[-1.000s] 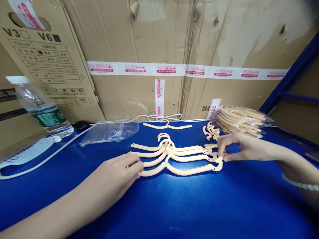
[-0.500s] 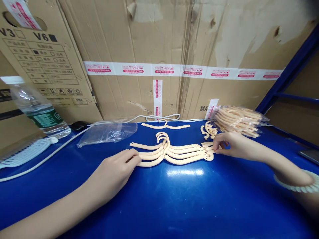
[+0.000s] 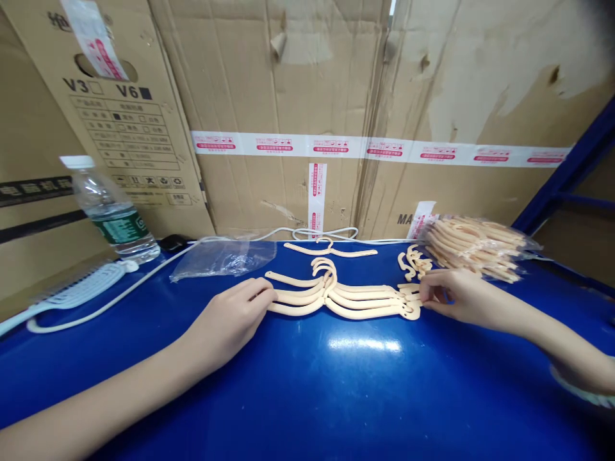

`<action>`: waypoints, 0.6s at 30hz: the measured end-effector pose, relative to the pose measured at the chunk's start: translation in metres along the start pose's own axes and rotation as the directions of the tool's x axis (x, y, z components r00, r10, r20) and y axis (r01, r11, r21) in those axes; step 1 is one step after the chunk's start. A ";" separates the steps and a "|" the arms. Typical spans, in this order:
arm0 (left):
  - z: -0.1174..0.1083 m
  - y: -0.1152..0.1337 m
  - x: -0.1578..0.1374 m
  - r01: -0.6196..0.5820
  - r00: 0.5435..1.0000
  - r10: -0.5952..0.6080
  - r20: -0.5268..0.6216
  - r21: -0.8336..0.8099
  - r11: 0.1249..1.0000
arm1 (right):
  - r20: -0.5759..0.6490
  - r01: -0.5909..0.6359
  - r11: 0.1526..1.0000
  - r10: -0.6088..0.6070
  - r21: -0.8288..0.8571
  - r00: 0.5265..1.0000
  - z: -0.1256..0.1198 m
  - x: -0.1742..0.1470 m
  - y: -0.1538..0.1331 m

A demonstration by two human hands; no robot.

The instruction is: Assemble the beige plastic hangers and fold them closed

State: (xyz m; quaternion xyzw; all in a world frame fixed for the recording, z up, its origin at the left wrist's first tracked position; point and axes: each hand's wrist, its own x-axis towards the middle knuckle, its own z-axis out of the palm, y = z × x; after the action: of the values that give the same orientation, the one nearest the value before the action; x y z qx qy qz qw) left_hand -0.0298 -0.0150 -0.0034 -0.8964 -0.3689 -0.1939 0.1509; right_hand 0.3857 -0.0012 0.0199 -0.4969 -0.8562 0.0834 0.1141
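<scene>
Several cream plastic clothes hangers (image 3: 300, 310) lie overlapped in a row on the blue table, their hooks bunched near the middle. My left hand (image 3: 245, 314) is closed, thumb and fingers pinching the left arm ends of the nearest hangers. At the other end, my right hand (image 3: 451, 296) pinches a small cream hook piece (image 3: 410, 311) beside the hangers' right tips. The fingers partly cover that piece. Behind the row, a single hanger (image 3: 353, 253) lies apart. A small pile of loose cream hook pieces (image 3: 413, 261) rests just beyond my right hand.
A clear bag packed with cream hangers (image 3: 475, 243) sits at the back right. To the left are an empty-looking plastic bag (image 3: 221, 257), a water bottle (image 3: 120, 221), a pale hairbrush (image 3: 91, 282) and a white cable (image 3: 115, 306). Cardboard boxes (image 3: 269, 192) wall off the back.
The view has swung slightly left, so everything sits farther right in the picture. Both hands keep their places at the two ends of the hanger row.
</scene>
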 end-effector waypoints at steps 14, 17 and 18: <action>-0.008 0.017 0.002 -0.024 1.000 0.022 -0.022 -0.053 0.998 | -0.048 0.021 0.997 -0.017 0.078 0.999 0.004 -0.001 -0.006; -0.007 0.018 0.001 -0.042 0.998 0.041 -0.040 -0.028 0.999 | -0.230 0.073 0.993 -0.049 0.095 0.972 -0.006 -0.002 -0.026; -0.006 0.019 0.000 -0.048 0.998 0.047 -0.050 -0.024 0.999 | -0.358 0.091 0.991 -0.052 0.094 0.932 -0.011 -0.004 -0.034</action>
State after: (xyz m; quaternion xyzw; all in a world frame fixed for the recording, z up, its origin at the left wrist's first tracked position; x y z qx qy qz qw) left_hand -0.0173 -0.0303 -0.0003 -0.9017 -0.3412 -0.2170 0.1531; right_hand 0.3624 -0.0208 0.0387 -0.4651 -0.8334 0.0351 0.2965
